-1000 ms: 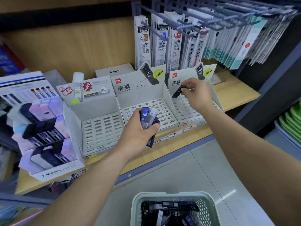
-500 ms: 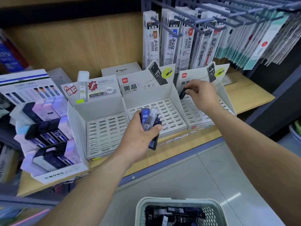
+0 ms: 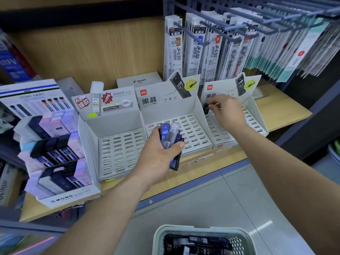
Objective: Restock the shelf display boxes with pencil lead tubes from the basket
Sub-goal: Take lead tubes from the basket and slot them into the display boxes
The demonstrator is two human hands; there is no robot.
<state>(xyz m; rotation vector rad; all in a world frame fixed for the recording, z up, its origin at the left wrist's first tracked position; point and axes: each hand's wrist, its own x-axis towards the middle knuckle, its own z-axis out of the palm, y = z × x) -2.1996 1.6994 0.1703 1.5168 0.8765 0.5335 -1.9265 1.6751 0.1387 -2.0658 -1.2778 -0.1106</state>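
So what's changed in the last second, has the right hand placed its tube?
Not yet. The right hand has lowered its black tube from the header card toward the back-left corner of the right display box, turning it more upright, still pinching it. The left hand still grips the bundle of tubes before the middle box.

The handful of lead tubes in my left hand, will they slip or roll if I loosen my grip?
Probably slippery: the lead tubes look like smooth, glossy plastic, fanned loosely in the left hand, so one could slide out. Likely stiff and light, since one hand holds several. Their flat sides suggest they'd slide rather than roll.
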